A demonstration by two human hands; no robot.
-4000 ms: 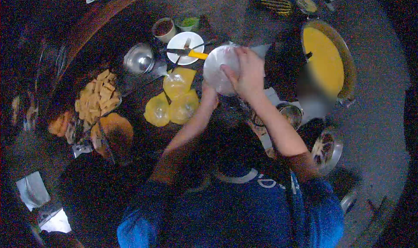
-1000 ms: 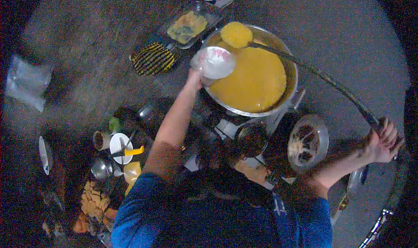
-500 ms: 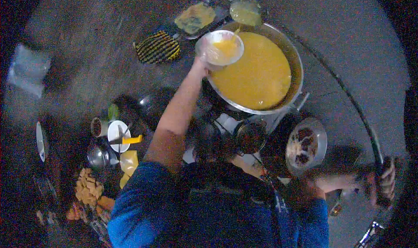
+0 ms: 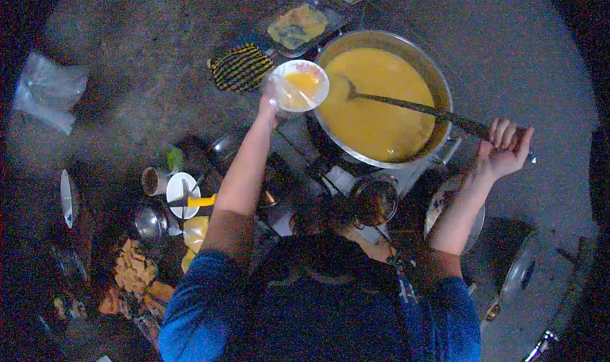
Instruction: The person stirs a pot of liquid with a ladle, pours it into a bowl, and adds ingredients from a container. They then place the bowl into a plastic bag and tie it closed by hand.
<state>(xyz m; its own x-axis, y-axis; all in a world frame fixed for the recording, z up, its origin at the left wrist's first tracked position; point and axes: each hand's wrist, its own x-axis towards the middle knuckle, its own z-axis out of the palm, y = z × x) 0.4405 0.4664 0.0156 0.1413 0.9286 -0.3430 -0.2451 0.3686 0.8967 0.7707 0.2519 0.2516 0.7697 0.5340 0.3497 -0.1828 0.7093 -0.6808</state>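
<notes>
My left hand (image 4: 272,101) grips a white bowl (image 4: 319,94) with yellow liquid in it, beside the left rim of a large metal pot (image 4: 447,86). Yellow soup (image 4: 381,108) fills much of the pot. My right hand (image 4: 507,147) is closed round the handle of a long ladle (image 4: 413,105), to the right of the pot. The handle crosses the rim, and the ladle's head rests at the soup's surface on the left side, partly sunk in it.
A tray with yellowish food (image 4: 297,26) and a black-and-yellow striped cloth (image 4: 241,68) lie behind the bowl. At left are a plastic bag (image 4: 51,89), a white dish with a yellow-handled knife (image 4: 202,201) and brown chunks (image 4: 133,270). A pan (image 4: 373,200) stands in front of the pot.
The ladle has swung from above the pot's far side and the right down into the soup. My right hand has moved up and inward. My left hand and the bowl have shifted left and slightly nearer.
</notes>
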